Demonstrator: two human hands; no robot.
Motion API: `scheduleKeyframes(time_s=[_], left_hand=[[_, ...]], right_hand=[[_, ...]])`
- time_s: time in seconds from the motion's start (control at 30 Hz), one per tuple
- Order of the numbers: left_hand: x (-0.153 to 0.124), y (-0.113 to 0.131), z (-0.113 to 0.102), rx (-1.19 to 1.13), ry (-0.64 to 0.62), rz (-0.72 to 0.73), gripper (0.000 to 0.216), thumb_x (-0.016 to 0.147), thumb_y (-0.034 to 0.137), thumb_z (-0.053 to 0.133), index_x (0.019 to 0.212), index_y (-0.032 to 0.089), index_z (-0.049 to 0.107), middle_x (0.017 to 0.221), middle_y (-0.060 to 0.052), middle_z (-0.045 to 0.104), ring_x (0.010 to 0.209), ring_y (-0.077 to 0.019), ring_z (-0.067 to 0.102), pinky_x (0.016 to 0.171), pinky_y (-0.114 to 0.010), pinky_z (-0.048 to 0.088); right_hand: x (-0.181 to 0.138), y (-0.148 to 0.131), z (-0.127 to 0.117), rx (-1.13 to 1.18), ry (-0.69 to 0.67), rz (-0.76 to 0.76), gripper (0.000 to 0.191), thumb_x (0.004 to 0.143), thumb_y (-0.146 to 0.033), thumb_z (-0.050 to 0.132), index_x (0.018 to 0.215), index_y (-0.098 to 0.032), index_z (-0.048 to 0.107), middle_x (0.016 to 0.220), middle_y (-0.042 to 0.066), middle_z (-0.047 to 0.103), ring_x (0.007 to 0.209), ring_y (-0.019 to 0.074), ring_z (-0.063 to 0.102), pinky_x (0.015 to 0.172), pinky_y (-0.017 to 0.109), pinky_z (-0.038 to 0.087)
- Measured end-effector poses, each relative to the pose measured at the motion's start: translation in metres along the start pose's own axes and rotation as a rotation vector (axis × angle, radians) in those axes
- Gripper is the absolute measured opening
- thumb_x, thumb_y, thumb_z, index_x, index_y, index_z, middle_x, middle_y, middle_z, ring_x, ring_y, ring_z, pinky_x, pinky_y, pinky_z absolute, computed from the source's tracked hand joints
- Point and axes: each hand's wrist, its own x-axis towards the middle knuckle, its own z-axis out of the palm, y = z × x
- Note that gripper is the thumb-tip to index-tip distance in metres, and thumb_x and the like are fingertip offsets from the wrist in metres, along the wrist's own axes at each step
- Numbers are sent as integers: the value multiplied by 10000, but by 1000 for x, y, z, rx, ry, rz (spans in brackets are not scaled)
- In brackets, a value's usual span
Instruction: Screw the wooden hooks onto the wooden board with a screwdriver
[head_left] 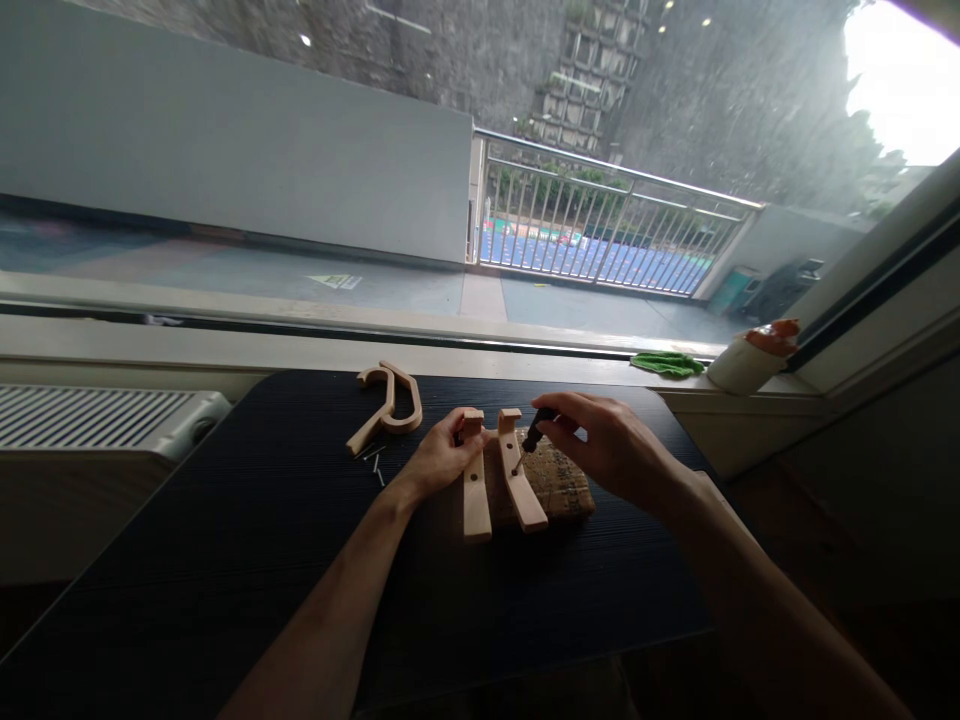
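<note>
My left hand [444, 455] is closed round the upper part of a pale wooden piece [476, 505] with a hooked top end and a dark hole. Beside it, a second, similar wooden piece [529, 508] slants to the right. My right hand [611, 440] is closed on the dark handle of a screwdriver [534, 432], whose shaft slopes down to the lower hole of that second piece. Behind and right of both lies a brown patterned block [562, 485]. Several loose screws [379, 470] are on the table to the left.
Two curved wooden parts [405, 405] lie at the back left of the black table [300, 540]. A radiator [112, 425] stands at the left. On the window sill are a green cloth [666, 364] and a white bottle [742, 365] with an orange top.
</note>
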Motion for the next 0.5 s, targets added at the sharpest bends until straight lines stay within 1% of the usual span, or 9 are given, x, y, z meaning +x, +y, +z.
scheduleKeyframes(time_s=[0.2, 0.27, 0.37, 0.5], left_hand=[[-1, 3, 0, 3, 16, -11, 329, 775, 397, 541, 1031, 191, 538, 871, -10, 585, 807, -150, 558, 744, -272, 472], [-1, 4, -1, 14, 14, -18, 337, 771, 404, 543, 1034, 192, 540, 873, -12, 589, 808, -154, 561, 735, -273, 474], [-2, 4, -1, 21, 15, -18, 339, 774, 408, 539, 1037, 195, 542, 865, -10, 592, 795, -151, 560, 718, -266, 474], [-1, 0, 1, 10, 28, 12, 325, 782, 394, 534, 1037, 193, 539, 868, -8, 588, 803, -145, 554, 731, -265, 471]], right_hand=[[2, 1, 5, 21, 35, 29, 169, 836, -316, 550, 950, -194, 577, 748, -8, 617, 645, 99, 537, 601, 218, 390], [3, 0, 8, 38, 48, 32, 162, 828, -314, 558, 931, -191, 571, 757, -4, 613, 641, 98, 534, 596, 219, 388], [2, -1, 12, 82, 63, 27, 131, 839, -259, 532, 952, -197, 558, 824, 0, 617, 638, 86, 522, 602, 213, 388], [-1, -4, 12, 146, 50, 0, 132, 844, -196, 496, 955, -201, 566, 868, -4, 620, 662, 81, 517, 623, 204, 391]])
